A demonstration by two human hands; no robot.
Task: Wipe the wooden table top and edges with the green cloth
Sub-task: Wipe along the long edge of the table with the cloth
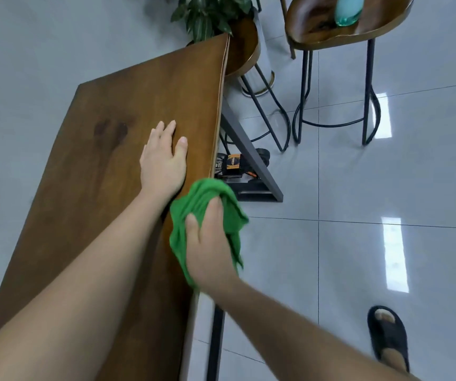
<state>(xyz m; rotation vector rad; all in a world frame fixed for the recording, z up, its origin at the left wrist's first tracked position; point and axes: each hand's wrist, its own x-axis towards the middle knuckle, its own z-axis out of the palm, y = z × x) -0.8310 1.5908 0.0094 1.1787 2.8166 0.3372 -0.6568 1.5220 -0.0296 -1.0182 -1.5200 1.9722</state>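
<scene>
A long brown wooden table (105, 149) runs from the near left to the far middle of the head view. My left hand (163, 158) lies flat on its top near the right edge, fingers spread, holding nothing. My right hand (210, 243) grips a bunched green cloth (207, 196) and presses it against the table's right edge, just below my left hand. Part of the cloth hangs over the edge, hidden behind my fingers. A darker patch marks the wood left of my left hand.
Two wooden bar stools (339, 37) with black metal legs stand at the far right; a teal bottle (347, 9) lies on one seat. A leafy plant (210, 15) is at the table's far end. A black-and-orange tool (235, 166) lies under the table by its grey leg (251, 158). My sandalled foot (389, 336) is on the glossy tile floor.
</scene>
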